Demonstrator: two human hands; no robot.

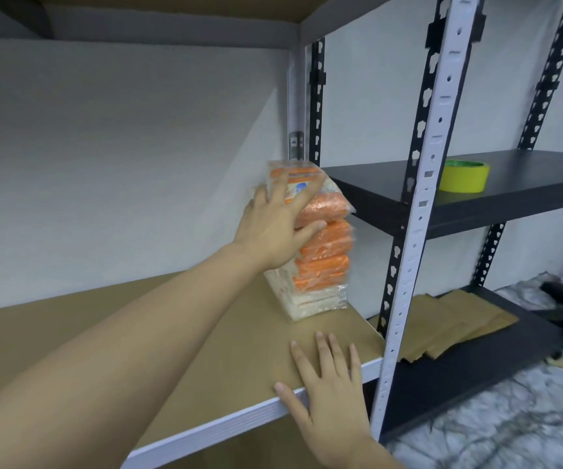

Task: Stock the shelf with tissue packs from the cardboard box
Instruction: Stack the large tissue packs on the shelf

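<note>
A stack of orange and white tissue packs (324,262) in clear wrap stands upright at the back right corner of the brown shelf board (178,336). My left hand (278,225) reaches over the shelf and lies on the upper pack, fingers spread across its top and thumb against its front. The upper pack is tilted a little off the ones below. My right hand (327,384) rests flat on the shelf's front right edge, fingers straight, holding nothing. The cardboard box is out of view.
A white slotted upright (419,211) stands right of the stack. Beyond it is a black rack (510,201) with a yellow-green tape roll (464,176) on its upper shelf and flat brown envelopes (449,326) below. Another shelf board hangs overhead.
</note>
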